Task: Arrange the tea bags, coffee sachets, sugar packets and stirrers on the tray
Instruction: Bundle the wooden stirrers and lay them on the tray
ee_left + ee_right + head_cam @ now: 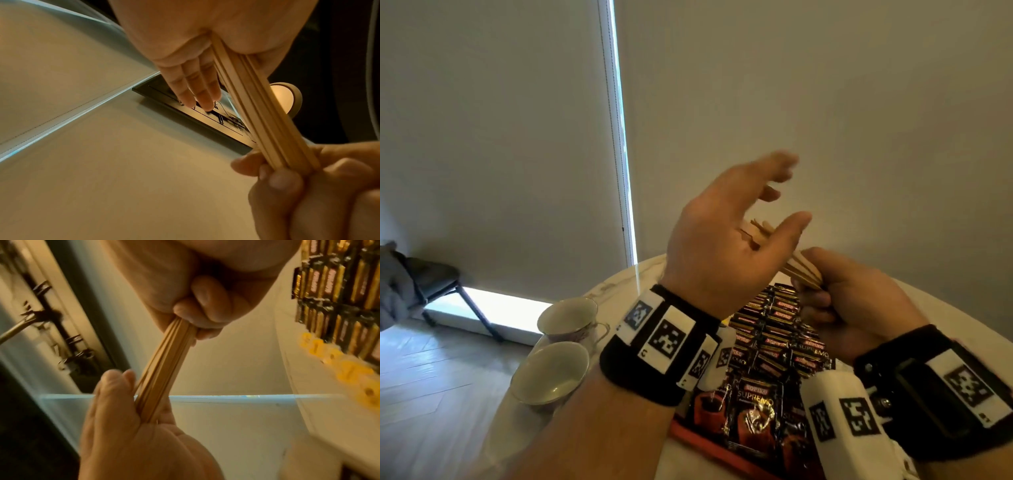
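Note:
A bundle of wooden stirrers [803,272] is held in the air above the tray. My right hand [815,291] grips its lower end with curled fingers [205,305]. My left hand [774,193] is raised with straight fingers [195,84], and its palm presses against the upper ends of the stirrers [252,104]. Below the hands, dark coffee sachets [774,329] lie in rows on the red-edged tray [709,445]. Blurred yellow packets [329,353] lie beside the sachets [339,305]; I cannot tell what they are.
Two empty cups [566,317] [551,371] stand at the left side of the round white table [619,291]. A dark chair [431,281] stands on the floor at the far left. A wall and a blind are behind the table.

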Tool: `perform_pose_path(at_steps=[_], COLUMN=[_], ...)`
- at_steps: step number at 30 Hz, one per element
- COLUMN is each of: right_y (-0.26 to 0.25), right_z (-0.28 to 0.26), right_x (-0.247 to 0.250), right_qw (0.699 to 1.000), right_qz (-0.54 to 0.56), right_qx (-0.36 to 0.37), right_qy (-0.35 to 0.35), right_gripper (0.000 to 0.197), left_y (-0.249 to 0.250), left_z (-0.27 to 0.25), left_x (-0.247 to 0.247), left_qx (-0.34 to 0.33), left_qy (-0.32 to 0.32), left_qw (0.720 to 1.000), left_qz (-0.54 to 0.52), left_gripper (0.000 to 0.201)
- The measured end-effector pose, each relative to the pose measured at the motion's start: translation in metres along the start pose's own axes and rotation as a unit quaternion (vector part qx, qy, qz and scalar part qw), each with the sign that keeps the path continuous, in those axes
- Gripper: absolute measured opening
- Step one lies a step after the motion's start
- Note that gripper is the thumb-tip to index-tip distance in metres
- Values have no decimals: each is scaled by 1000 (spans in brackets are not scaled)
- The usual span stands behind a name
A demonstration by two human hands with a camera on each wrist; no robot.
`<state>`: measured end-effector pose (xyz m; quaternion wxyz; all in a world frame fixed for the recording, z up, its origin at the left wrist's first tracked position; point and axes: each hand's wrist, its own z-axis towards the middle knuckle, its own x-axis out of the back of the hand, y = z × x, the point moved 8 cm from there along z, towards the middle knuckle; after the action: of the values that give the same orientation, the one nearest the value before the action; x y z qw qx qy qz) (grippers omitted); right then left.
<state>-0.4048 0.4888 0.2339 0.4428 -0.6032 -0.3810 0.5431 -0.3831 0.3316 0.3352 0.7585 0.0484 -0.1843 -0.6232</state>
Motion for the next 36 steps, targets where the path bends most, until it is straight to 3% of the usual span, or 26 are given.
perform_pose_path(at_steps=[4, 8, 10, 13, 15, 18, 20, 22, 26, 29, 33, 36], right_y=[-9, -13, -13, -11, -9, -4, 0, 1, 7, 13, 5, 8], right_z=[-5, -8, -9, -11, -11, -9, -9, -10, -14, -9, -15, -13], right_x=[-7, -10, -12, -13, -14, -14, -17, -19, -26, -29, -44, -40], right_qw=[999, 999, 998, 998, 998, 999, 998, 997, 994, 993, 959, 960], right_qz=[-32, -33, -31, -50, -48, -19, 13, 33, 37, 43, 199, 206], right_qx=[21, 39, 42, 43, 38, 17, 1, -6, -41, -62, -65, -78], right_qy=[-7, -12, -18, -21, -26, -37, -53, -66, -95, -92, -190, -174], right_gripper=[25, 53, 52, 42, 23, 11, 3, 9, 21, 25, 65, 70], left_y=[-4, -10, -8, 2, 3, 2, 5, 5, -6, -11, -16, -15], left_z=[-2, -2, -3, -7, -7, -7, -10, -14, -16, -18, -20, -20], left_x=[-5, -3, -7, -16, -19, -26, -35, -43, -44, -42, -41, -40], left_qx=[-3, 39, 57, 54, 69, 97, 103, 101, 129, 156, 167, 170], left_qy=[-46, -39, -53, -92, -85, -72, -112, -154, -138, -89, -48, -43], left_qw=[998, 995, 989, 978, 956, 885, 843, 831, 848, 859, 867, 867], left_qz=[40, -89, -129, -177, -273, -450, -516, -525, -496, -479, -467, -467], left_gripper=[30, 32, 40, 28, 30, 50, 49, 41, 19, 19, 14, 14])
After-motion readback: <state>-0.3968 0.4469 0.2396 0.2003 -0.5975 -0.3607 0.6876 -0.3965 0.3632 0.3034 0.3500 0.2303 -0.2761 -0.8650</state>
